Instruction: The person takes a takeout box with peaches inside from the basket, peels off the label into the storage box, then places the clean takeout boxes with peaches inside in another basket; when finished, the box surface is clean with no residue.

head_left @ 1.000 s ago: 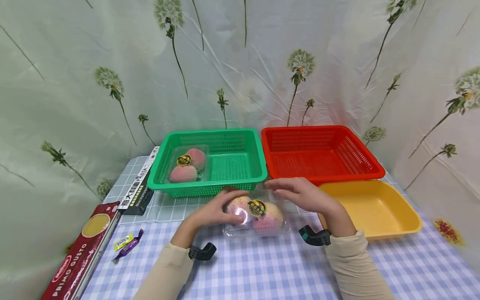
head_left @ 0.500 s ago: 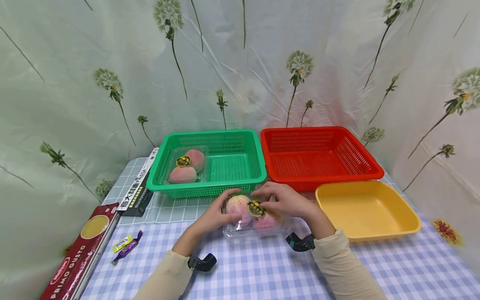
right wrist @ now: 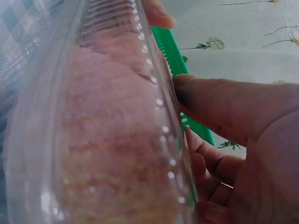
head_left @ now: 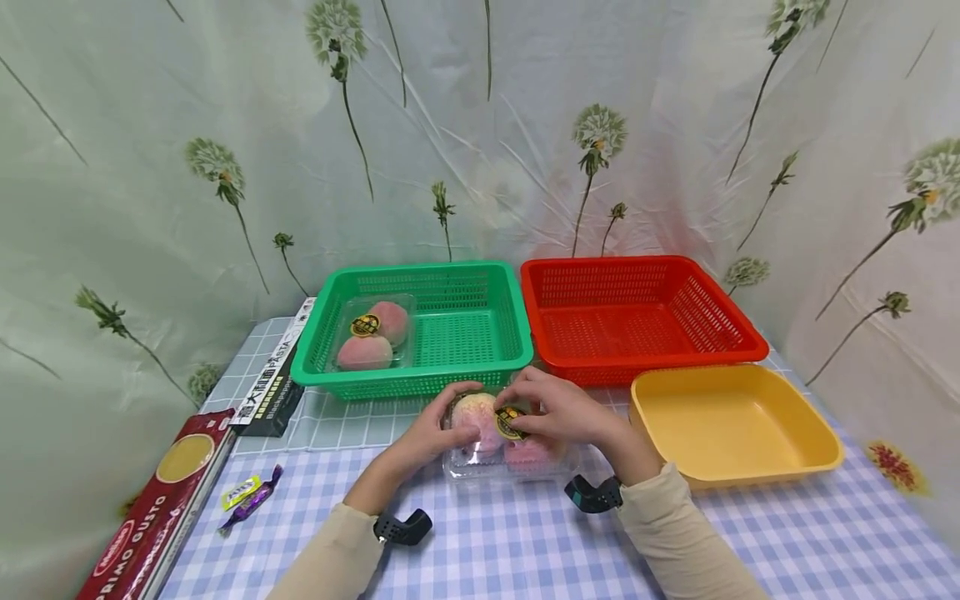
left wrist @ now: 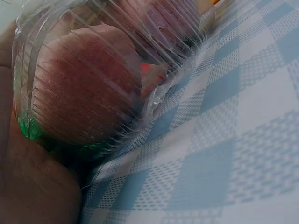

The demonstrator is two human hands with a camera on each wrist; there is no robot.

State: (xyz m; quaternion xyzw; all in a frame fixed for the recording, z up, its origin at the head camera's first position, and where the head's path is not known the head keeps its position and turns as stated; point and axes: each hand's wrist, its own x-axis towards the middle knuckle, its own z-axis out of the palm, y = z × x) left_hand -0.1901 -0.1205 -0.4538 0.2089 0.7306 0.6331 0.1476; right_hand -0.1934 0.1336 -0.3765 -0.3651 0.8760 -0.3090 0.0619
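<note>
A clear plastic clamshell box (head_left: 482, 471) of two pink-and-yellow peaches (head_left: 477, 417) sits at the middle of the cloth, in front of the green basket. My left hand (head_left: 429, 432) grips its left end, thumb on the near top and fingers over the far side. In the left wrist view one peach (left wrist: 88, 84) shows through the ribbed plastic. A round black-and-gold label (head_left: 508, 423) is on the lid. My right hand (head_left: 564, 408) bends over it, thumb and forefinger pinching at its edges. In the right wrist view the thumb (right wrist: 217, 102) touches the lid, with other fingers curled behind.
Behind stand a green basket (head_left: 420, 379) holding another box of peaches (head_left: 378, 337) and a red basket (head_left: 645, 360). A yellow tray (head_left: 731, 429) is at the right. Pasta packages (head_left: 161, 500) and two small wrapped candies (head_left: 251, 500) lie at the left.
My right hand has come left from the box's far right corner onto the label, its fingers bending in. My left hand has kept its hold, and the box has barely moved.
</note>
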